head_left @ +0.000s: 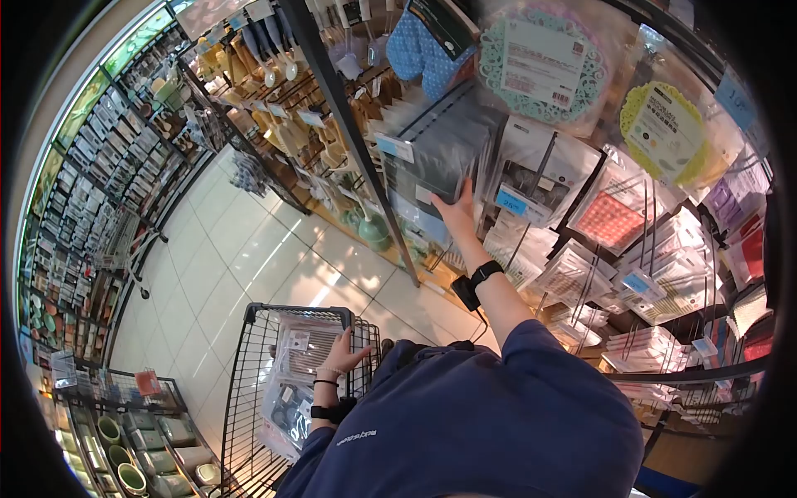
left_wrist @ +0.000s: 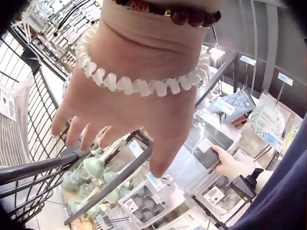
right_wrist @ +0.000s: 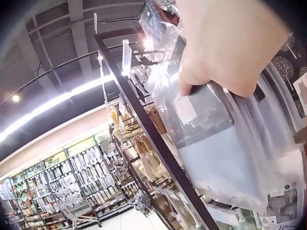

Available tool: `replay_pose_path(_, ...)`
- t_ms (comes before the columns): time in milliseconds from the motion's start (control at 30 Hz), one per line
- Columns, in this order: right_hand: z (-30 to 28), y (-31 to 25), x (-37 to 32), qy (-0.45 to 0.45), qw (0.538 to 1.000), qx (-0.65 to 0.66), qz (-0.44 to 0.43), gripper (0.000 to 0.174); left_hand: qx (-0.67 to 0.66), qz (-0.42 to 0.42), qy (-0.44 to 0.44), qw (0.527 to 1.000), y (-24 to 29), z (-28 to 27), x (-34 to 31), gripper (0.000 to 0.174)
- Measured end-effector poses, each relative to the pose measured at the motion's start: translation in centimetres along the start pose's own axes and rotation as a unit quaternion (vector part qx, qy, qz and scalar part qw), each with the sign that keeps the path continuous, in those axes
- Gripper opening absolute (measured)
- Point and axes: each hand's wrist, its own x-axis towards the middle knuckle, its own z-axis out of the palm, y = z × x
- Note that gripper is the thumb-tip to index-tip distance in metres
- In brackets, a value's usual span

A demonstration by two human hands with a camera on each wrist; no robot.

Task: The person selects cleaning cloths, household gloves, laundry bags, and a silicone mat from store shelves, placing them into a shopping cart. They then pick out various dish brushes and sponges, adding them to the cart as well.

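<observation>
My right hand (head_left: 458,214) pinches the lower side of a flat packet (right_wrist: 211,158) in clear plastic, its thumb over the front. The packet is dark grey above and pale blue below, with a white label (right_wrist: 184,109). Several similar packets hang behind it on the rack. In the right wrist view the fingers behind the packet are hidden. My left hand (left_wrist: 129,105), with a white coiled band at the wrist, has its fingers spread and holds nothing. In the head view it is over the black wire cart (head_left: 249,365), beside striped packaged goods (head_left: 303,353).
Oven mitts (head_left: 432,58) and lacy round mats (head_left: 540,66) hang above and right of the packets. A dark rack post (head_left: 349,124) stands left of them, with wooden utensils (head_left: 286,137) beyond. Tiled floor (head_left: 195,257) runs along the aisle; green cups (head_left: 131,477) stand lower left.
</observation>
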Motion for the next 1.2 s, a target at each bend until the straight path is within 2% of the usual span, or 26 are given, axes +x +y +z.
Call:
replay_pose_path(133,-0.4,-1.7,1.3,-0.008,0.999,0.018,-0.029,0.081,-0.028,0.061,0.019,0.998,3.3,-1.0,0.8,0.079)
replay_pose_path(200,-0.3,-1.6,1.5,0.123,0.975,0.018,-0.182,0.074,-0.044,0.068,0.024,0.996,4.9,-1.5,0.8,0.077)
replay_pose_path(233,-0.8,-2.9,1.1,0.124,0.975,0.018,-0.184,0.074,-0.062,0.078,0.029,0.995,5.7,-1.8,1.0,0.076)
replay_pose_path(367,-2.2,-4.9,-0.7,0.128,0.979,-0.026,-0.158,0.066,-0.043,0.135,0.052,0.989,8.5,-2.5,1.2,0.069)
replay_pose_path(433,-2.1,-4.6,-0.8,0.110,0.980,-0.039,-0.159,0.064,-0.058,0.206,0.064,0.975,10.5,-2.9,1.0,0.063)
replay_pose_path(500,-2.2,-3.7,-0.5,0.072,0.995,0.008,-0.069,0.063,-0.068,0.222,0.080,0.969,12.0,-3.0,0.9,0.057)
replay_pose_path(533,-2.3,-3.5,-0.4,0.044,0.998,-0.009,-0.041,0.058,-0.082,0.234,0.082,0.965,12.5,-3.0,0.9,0.055)
replay_pose_path(567,-2.2,-2.9,0.2,0.038,0.998,-0.004,-0.047,0.058,-0.097,0.246,0.083,0.961,13.0,-3.0,1.0,0.053)
replay_pose_path(633,-1.7,-1.4,0.9,-0.115,0.992,-0.051,0.024,0.053,-0.101,0.251,0.094,0.958,13.5,-2.7,0.9,0.050)
replay_pose_path(667,-2.3,-4.4,0.3,-0.130,0.985,-0.084,0.076,0.051,-0.106,0.252,0.087,0.958,13.7,-2.6,0.9,0.050)
replay_pose_path(700,-2.0,-3.8,0.7,-0.135,0.985,-0.083,0.069,0.051,-0.111,0.255,0.081,0.957,13.9,-2.6,1.0,0.049)
replay_pose_path(733,-1.7,-2.4,1.2,-0.120,0.989,-0.068,0.055,0.048,-0.097,0.266,0.074,0.956,13.5,-2.5,1.3,0.058)
replay_pose_path(767,-1.6,-1.7,1.3,-0.105,0.992,-0.052,0.043,0.046,-0.097,0.264,0.079,0.956,13.4,-2.2,1.2,0.058)
replay_pose_path(800,-1.9,-1.6,0.8,-0.108,0.992,-0.050,0.040,0.046,-0.154,0.241,0.097,0.953,13.3,-2.0,1.2,0.066)
replay_pose_path(833,-2.4,-1.5,0.1,-0.085,0.994,-0.068,-0.025,0.042,-0.210,0.219,0.114,0.946,13.3,-1.9,1.3,0.075)
replay_pose_path(867,-2.9,-1.7,-0.5,-0.062,0.990,-0.086,-0.091,0.040,-0.212,0.220,0.118,0.945,13.0,-1.8,1.6,0.075)
replay_pose_path(933,-3.8,-4.2,-1.9,-0.062,0.990,-0.061,-0.112,0.038,-0.243,0.160,0.174,0.941,12.2,-2.0,1.9,0.092)
replay_pose_path(967,-4.1,-4.9,-2.4,-0.058,0.990,-0.036,-0.125,0.036,-0.245,0.159,0.176,0.940,12.2,-2.2,2.0,0.092)
replay_pose_path(1033,-4.6,-5.7,-2.8,-0.085,0.987,-0.032,-0.131,0.035,-0.265,0.124,0.230,0.928,12.1,-3.0,2.5,0.099)
replay_pose_path(1100,-5.9,-9.5,-4.2,-0.159,0.982,-0.005,-0.105,0.033,-0.289,0.107,0.218,0.926,12.5,-4.3,2.9,0.103)
replay_pose_path(1167,-7.0,-11.1,-5.4,-0.189,0.978,0.012,-0.090,0.027,-0.293,0.151,0.250,0.910,12.5,-5.1,3.5,0.106)
replay_pose_path(1200,-7.4,-11.3,-5.8,-0.237,0.966,0.039,-0.100,0.024,-0.347,0.153,0.219,0.899,13.1,-5.9,3.4,0.108)
